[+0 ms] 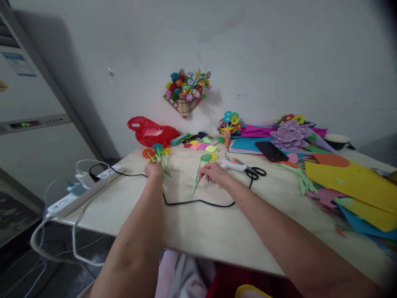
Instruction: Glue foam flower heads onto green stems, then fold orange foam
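On the left of the table, my left hand [153,169] is closed at a small bunch of craft flowers [158,151] with orange, blue and yellow heads. Their pale green stems [164,163] stick out past my fingers. My right hand [212,173] has its fingers bent together at a pale green stem [196,177], which lies slanting below a green flower head [206,157]. A yellow flower head [214,157] lies beside the green one. Just right of that hand are a white glue gun [232,164] and scissors with black handles [256,172].
A black cord [198,201] crosses the table in front of my hands. Behind are a red plastic bag [151,132] and colored foam petals [203,145]. At right lie a phone [271,151] and yellow sheets [350,186]. A power strip [83,192] lies along the left edge.
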A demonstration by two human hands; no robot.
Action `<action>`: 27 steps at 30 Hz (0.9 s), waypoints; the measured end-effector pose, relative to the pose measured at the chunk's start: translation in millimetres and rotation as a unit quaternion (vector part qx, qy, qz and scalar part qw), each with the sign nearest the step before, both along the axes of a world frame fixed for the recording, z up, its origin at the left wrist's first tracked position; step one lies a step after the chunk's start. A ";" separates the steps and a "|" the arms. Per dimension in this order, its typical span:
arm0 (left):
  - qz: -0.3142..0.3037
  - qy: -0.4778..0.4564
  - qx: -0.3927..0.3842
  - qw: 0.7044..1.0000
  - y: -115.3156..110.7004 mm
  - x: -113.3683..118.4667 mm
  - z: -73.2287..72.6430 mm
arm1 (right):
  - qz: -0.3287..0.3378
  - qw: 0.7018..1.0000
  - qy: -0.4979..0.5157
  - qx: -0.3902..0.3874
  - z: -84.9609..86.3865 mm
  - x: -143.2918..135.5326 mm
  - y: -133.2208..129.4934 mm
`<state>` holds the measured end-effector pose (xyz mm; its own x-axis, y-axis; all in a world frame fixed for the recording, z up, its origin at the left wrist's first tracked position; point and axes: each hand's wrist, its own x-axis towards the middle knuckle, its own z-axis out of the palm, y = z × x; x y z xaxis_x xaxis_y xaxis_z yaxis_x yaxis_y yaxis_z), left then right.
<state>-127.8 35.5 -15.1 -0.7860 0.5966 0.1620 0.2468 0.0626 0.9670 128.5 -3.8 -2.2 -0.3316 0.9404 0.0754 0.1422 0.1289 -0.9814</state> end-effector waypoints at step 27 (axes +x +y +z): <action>-0.471 -0.289 0.065 0.831 -24.1 163.0 11.6 | -0.111 0.983 0.143 0.021 6.1 17.2 15.7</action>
<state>35.2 11.4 -3.4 0.0512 0.9982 0.0320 -0.3815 -0.0101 0.9243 145.7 11.9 3.9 -0.0782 0.9813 0.1757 -0.1093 0.1667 -0.9799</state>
